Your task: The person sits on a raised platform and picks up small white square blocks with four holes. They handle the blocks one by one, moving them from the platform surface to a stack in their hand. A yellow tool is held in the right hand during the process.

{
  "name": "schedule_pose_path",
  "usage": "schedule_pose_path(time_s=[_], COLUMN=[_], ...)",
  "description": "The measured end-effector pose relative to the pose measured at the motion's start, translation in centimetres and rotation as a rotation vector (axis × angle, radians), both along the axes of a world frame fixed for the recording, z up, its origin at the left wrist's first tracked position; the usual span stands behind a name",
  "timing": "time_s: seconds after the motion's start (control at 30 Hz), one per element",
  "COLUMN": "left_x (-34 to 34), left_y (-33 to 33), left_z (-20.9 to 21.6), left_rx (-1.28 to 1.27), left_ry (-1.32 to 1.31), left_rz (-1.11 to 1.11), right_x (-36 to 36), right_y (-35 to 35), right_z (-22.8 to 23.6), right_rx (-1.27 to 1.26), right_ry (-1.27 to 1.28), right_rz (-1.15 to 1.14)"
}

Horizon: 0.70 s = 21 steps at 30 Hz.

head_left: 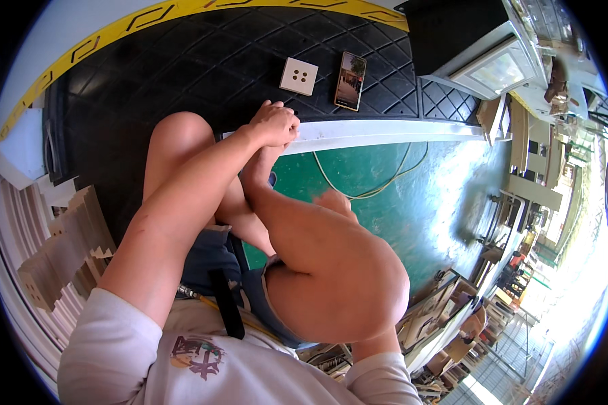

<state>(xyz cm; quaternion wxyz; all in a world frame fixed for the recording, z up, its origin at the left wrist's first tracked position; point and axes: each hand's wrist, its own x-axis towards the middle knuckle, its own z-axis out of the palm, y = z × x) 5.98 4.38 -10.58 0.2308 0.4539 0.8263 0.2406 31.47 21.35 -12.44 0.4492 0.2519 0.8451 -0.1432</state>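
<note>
My left hand (275, 125) reaches over to a black work surface's pale front edge. Its fingers curl down over my bare foot (267, 156), which rests against that edge with the leg bent. Just beyond it lies a white square plate (298, 76) with several round holes. A phone (350, 81) with a lit picture on its screen lies to the right of the plate. My right hand (338, 202) shows only in part beyond my raised shin, blurred, close to a thin pale hose (375, 194). Its fingers cannot be made out, and the forearm is hidden behind the knee.
The black ribbed surface (236, 61) has a yellow strip (148, 20) along its far side. A dark box-like unit (466, 40) stands at the far right. Stacked pale panels (61, 253) are at left. A green floor (398, 229) and cluttered shelving lie to the right.
</note>
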Motion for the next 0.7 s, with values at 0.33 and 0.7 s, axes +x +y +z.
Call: schedule_pose_path(time_s=[0.33,0.7], left_x=[2.7,2.3], left_y=[-0.6,-0.3], left_z=[1.6,4.9], left_rx=[-0.056,-0.014], left_ry=[0.137,0.201], left_rz=[0.213,0.159], right_x=[6.6,6.7], right_y=[-0.3,0.1], right_z=[3.3,7.1], right_rx=[0.091,0.206], right_ry=[0.099,0.229], right_rz=[-0.119,-0.163])
